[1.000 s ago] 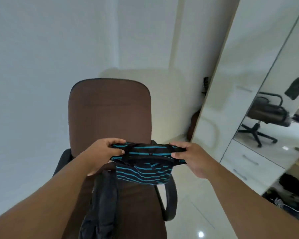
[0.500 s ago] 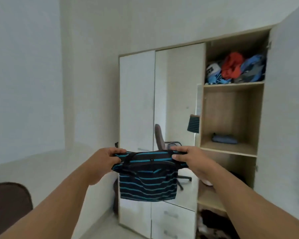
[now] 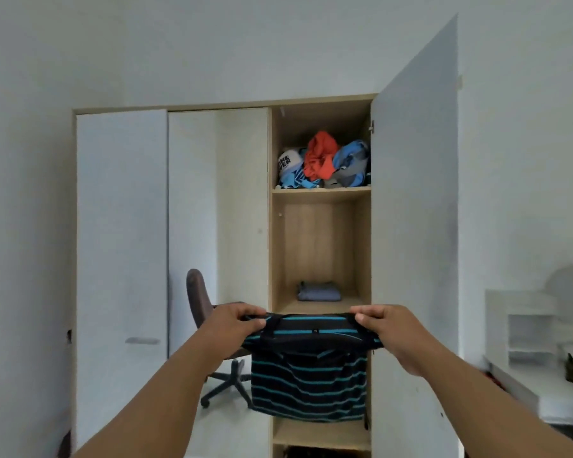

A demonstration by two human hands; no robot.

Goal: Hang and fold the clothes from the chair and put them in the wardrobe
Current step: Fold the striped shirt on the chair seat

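The left hand [image 3: 235,325] had its fingers curled over one end of the folded striped shirt [image 3: 310,365], pinching the top edge against the thumb. The right hand [image 3: 386,328] gripped the other end the same way, thumb tip showing on the near side. Between the two hands the shirt was stretched level, its lower part hanging down in front of the wardrobe [image 3: 321,246], before the open right compartment. Behind it, on the middle shelf, lay a folded grey garment [image 3: 318,291]. The top shelf held a loose heap of clothes [image 3: 325,165], red, blue and white. The wardrobe's right door [image 3: 414,209] stood open. The mirror door [image 3: 212,200] showed a reflected chair [image 3: 201,300]. At far right stood a white desk [image 3: 526,385].
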